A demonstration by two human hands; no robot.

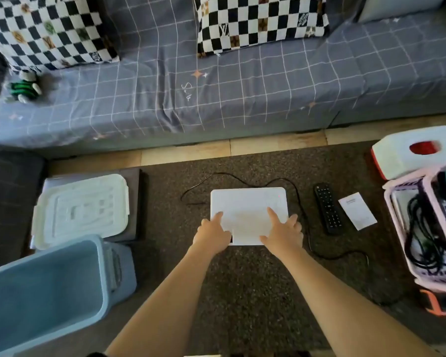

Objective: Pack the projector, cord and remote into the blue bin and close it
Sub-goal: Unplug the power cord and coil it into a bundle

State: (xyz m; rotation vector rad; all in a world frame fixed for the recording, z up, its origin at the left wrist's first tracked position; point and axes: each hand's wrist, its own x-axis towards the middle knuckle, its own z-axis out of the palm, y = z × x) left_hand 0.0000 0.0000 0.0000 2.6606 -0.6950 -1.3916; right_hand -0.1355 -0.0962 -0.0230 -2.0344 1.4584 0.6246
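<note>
The white, flat projector lies on the dark carpet in the middle. My left hand grips its near left corner and my right hand grips its near right corner, fingers spread on top. A black cord runs from behind the projector, round its right side and off toward the right. The black remote lies on the carpet to the right of the projector. The blue bin stands open at the lower left, nothing visible inside. Its white lid lies just behind it.
A white booklet lies right of the remote. A pink basket with cables and gadgets stands at the right edge, a white and red stool behind it. A grey checked sofa with two chequered cushions spans the back.
</note>
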